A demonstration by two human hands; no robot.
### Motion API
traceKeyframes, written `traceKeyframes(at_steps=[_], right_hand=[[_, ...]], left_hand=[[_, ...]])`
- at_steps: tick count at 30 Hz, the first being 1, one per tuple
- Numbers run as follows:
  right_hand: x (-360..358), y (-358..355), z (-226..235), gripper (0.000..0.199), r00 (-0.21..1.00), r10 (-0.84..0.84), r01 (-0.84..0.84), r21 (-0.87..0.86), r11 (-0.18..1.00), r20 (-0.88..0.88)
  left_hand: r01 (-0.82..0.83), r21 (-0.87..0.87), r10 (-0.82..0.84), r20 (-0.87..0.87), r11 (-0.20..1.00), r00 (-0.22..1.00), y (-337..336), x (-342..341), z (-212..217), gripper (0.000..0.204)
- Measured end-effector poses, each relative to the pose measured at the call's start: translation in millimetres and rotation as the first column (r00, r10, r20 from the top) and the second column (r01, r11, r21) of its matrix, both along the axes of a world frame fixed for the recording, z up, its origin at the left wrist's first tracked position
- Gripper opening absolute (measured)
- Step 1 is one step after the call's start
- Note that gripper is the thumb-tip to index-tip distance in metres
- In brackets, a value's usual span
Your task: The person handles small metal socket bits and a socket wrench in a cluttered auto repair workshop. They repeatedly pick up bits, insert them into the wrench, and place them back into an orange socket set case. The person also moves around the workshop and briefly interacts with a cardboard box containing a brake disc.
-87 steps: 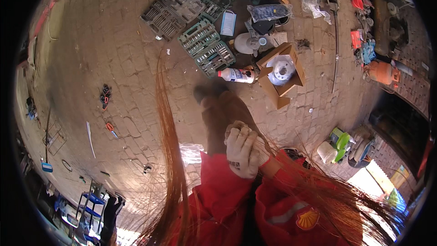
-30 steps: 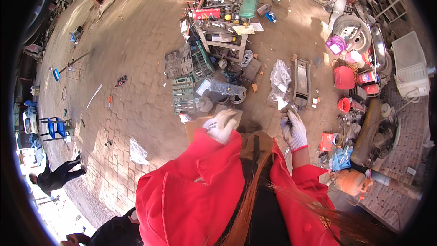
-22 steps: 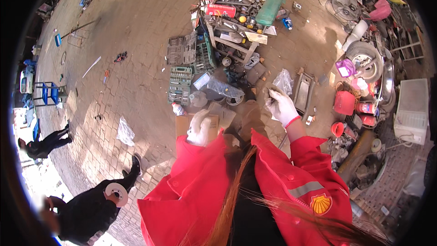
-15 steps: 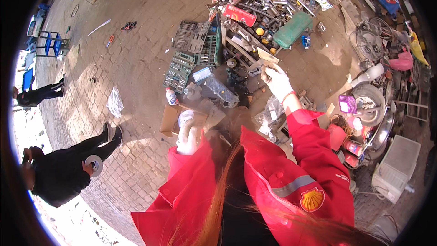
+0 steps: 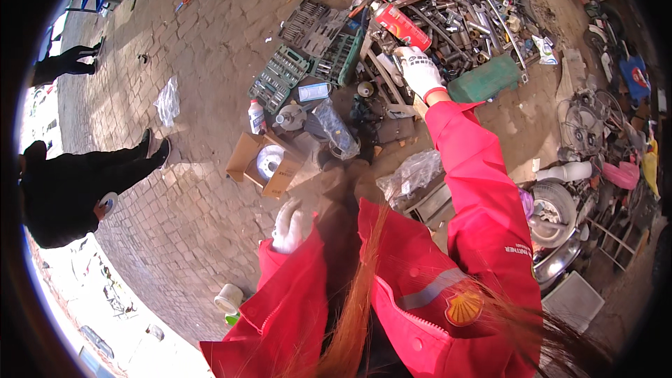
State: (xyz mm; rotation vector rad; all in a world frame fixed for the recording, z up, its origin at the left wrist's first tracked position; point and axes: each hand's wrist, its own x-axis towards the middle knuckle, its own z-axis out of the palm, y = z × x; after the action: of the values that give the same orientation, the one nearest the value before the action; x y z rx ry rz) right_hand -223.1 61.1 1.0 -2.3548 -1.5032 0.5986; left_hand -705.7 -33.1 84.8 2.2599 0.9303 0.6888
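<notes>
My right hand, in a white work glove, reaches into the heap of metal sockets and tools. Its fingers curl down just below a red spray can, and whatever lies in them is hidden. A green metal case sits to the right of that hand. My left hand, also gloved in white, hangs low with loosely bent fingers and holds nothing I can see. Ahead of it stands an opened cardboard box with a round metal disc inside.
Green socket sets lie opened on the paving, beside a white bottle and a blue-white box. Clear plastic wrap lies under my right arm. Scrap and a wheel fill the right side. A person in dark clothes stands at left.
My right hand has moved forward to the tool heap near the spray can; a tan flat piece showed at its fingers before. My left hand is now farther from the cardboard box. The view has shifted.
</notes>
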Motion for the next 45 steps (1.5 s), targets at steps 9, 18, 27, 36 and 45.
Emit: traceKeyframes(at_steps=[9,18,27,36,45], right_hand=[[1.6,-0.4,-8.0,0.033,0.986,0.082,-0.078,-0.031,0.996,0.147],[1.3,-13.5,-4.3,0.040,0.998,-0.029,0.032,-0.047,0.998,0.047],[13.9,-26.5,-40.8,0.050,0.868,-0.315,0.364,0.060,0.929,-0.384],[16.0,-32.6,-30.6,0.039,0.925,-0.325,0.337,0.025,0.941,-0.198],[14.9,-16.8,-36.8,0.047,0.950,-0.311,0.310,0.051,0.949,0.009]], left_hand=[[-0.243,0.124,0.240,0.042,0.962,0.970,-2.0,30.8,19.0,0.037],[-0.243,0.055,0.242,0.027,0.969,0.970,-6.4,11.8,2.4,0.023],[-0.313,-0.418,0.357,0.028,0.853,0.934,-15.2,-13.3,-5.3,0.025],[-0.195,0.048,0.188,0.119,0.980,0.975,-4.5,-10.8,0.8,0.044],[-0.291,-0.221,0.305,0.032,0.931,0.952,-21.7,-17.3,-0.5,0.028]])
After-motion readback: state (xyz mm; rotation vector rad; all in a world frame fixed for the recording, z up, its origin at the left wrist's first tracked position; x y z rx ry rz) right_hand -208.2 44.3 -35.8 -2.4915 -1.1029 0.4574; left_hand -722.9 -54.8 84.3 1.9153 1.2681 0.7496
